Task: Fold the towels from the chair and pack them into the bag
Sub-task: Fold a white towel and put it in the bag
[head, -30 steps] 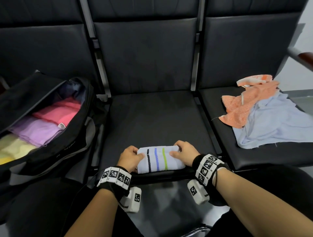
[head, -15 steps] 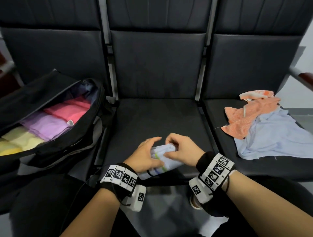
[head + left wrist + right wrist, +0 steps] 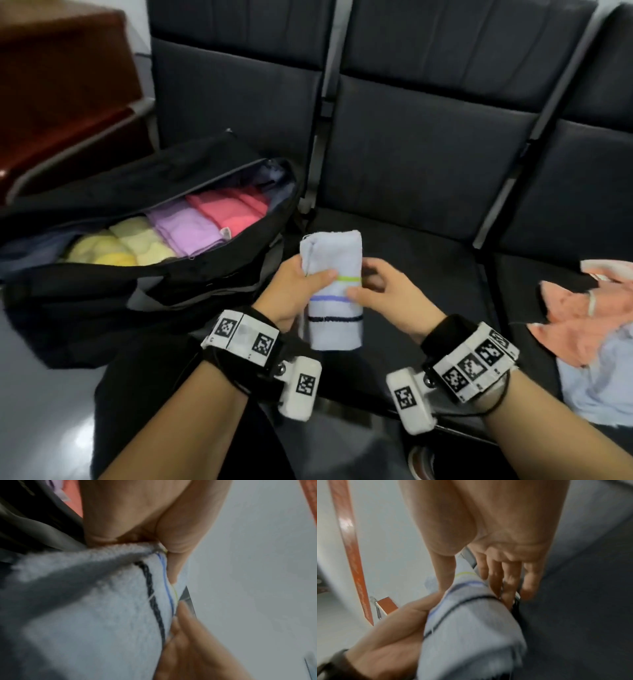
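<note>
You're facing a row of dark padded chairs (image 3: 421, 144), seat backs filling twelve o'clock, a glossy pale floor (image 3: 41, 421) showing at seven o'clock and a reddish-brown wooden block (image 3: 65, 75) up at ten o'clock. The middle seat lies straight ahead, its cushion bare around your hands.

Over at nine o'clock sits the black bag (image 3: 144, 274), unzipped and gaping on the left-hand seat. Inside, side by side in a row: yellow folded towels (image 3: 123, 243) nearest you, a lilac towel (image 3: 191, 226) in the middle, a pink towel (image 3: 229, 209) at the far end, with something bluish tucked behind it that you can't make out.

At three o'clock, on the right-hand seat, a loose heap: an orange towel (image 3: 582, 318) crumpled on top of a pale blue towel (image 3: 603, 383), both unfolded.

Dead centre, the striped towel (image 3: 334, 291) is folded into a narrow white bundle, held upright above the middle seat, green, blue and dark stripes running across it. Your left hand (image 3: 294, 291) grips its left edge, thumb across the front and fingers wrapped behind. Your right hand (image 3: 387, 298) touches the right edge with its thumb, the fingers (image 3: 496, 577) loosely extended behind the bundle, only lightly curved, not clamped.
</note>
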